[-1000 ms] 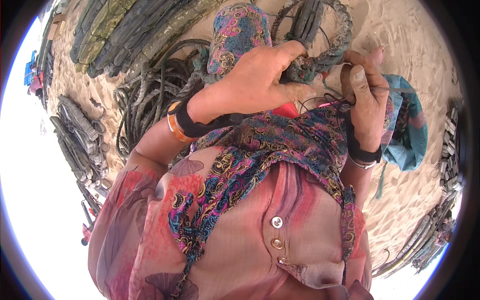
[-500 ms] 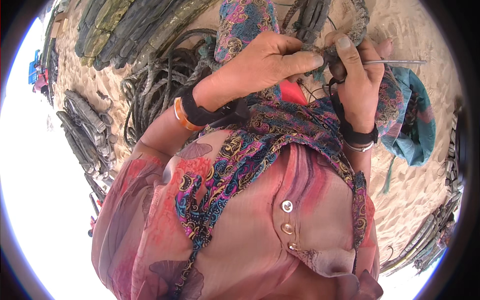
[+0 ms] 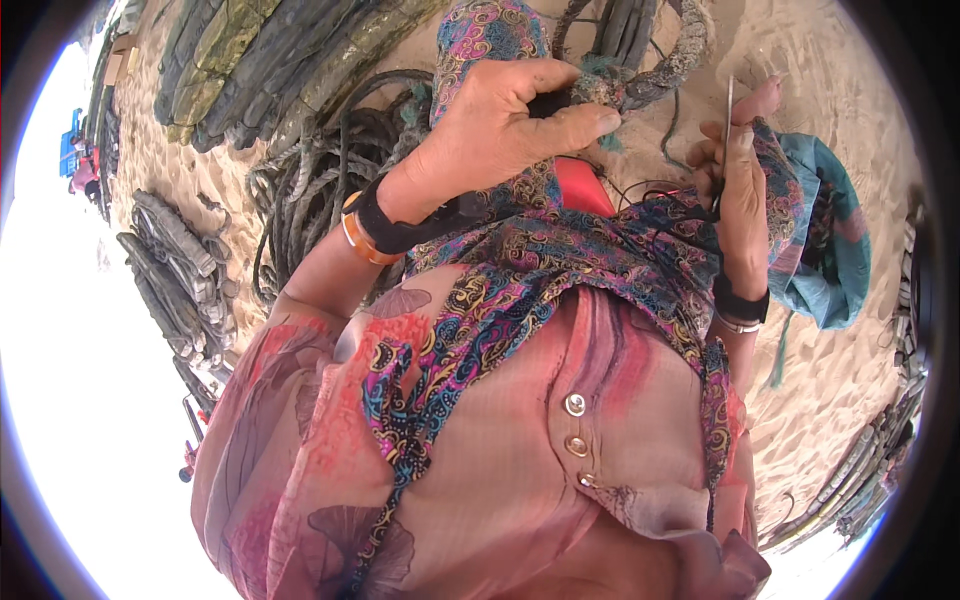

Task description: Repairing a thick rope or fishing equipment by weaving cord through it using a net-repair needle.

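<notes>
Left hand [image 3: 510, 125] closed in a firm grip on a thick, frayed grey rope [image 3: 640, 85], thumb pressed along its top; the rope arches just above the person's lap. Right hand [image 3: 735, 185] closed on a thin metal needle [image 3: 729, 105], tip upward, with dark thread [image 3: 650, 190] trailing toward the lap; needle apart from the rope, just to its right. Judged mid-work: the rope end looks bound in part, the needle not yet in it. A red object [image 3: 583, 185] lies partly hidden under the left hand. Coiled ropes [image 3: 310, 190] lie close at left, a teal cloth [image 3: 830, 240] at right, sand [image 3: 850, 110] open beyond. Room is tight over the lap, freer to the right.
</notes>
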`<state>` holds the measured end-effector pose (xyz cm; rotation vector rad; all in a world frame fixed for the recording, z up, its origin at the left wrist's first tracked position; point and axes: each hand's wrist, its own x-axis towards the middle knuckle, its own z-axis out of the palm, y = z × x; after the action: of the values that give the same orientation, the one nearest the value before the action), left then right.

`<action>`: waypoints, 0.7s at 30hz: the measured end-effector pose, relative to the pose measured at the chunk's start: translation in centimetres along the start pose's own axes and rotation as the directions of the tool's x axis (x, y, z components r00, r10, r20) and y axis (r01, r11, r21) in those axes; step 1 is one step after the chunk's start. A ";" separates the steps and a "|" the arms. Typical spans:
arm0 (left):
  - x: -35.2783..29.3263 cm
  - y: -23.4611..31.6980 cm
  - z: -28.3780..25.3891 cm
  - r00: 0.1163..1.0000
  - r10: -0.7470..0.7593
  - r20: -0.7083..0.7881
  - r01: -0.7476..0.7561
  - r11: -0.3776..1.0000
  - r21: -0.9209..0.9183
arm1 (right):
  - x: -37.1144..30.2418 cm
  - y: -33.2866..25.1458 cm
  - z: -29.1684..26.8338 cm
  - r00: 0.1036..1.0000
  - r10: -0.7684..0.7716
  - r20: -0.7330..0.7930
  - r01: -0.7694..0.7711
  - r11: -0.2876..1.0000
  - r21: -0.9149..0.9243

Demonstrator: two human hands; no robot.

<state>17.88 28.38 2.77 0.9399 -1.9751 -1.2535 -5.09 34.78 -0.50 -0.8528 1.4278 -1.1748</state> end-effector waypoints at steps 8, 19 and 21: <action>0.3 -1.1 1.2 0.992 0.124 -0.028 -0.119 0.980 0.157 | -2.2 -2.5 0.6 0.809 -0.566 0.157 0.543 0.619 -0.567; -0.2 -1.7 1.3 0.976 0.219 -0.018 -0.203 0.933 0.297 | -2.2 -2.7 0.1 0.741 -0.633 0.225 0.542 0.365 -0.757; -0.2 -1.9 1.3 0.974 0.224 -0.009 -0.210 0.924 0.319 | -2.2 -3.0 0.0 0.746 -0.624 0.234 0.529 0.341 -0.777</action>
<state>17.43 28.59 0.57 0.8583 -2.2156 -0.7997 -4.98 36.06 2.96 -2.1569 1.8490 -1.0106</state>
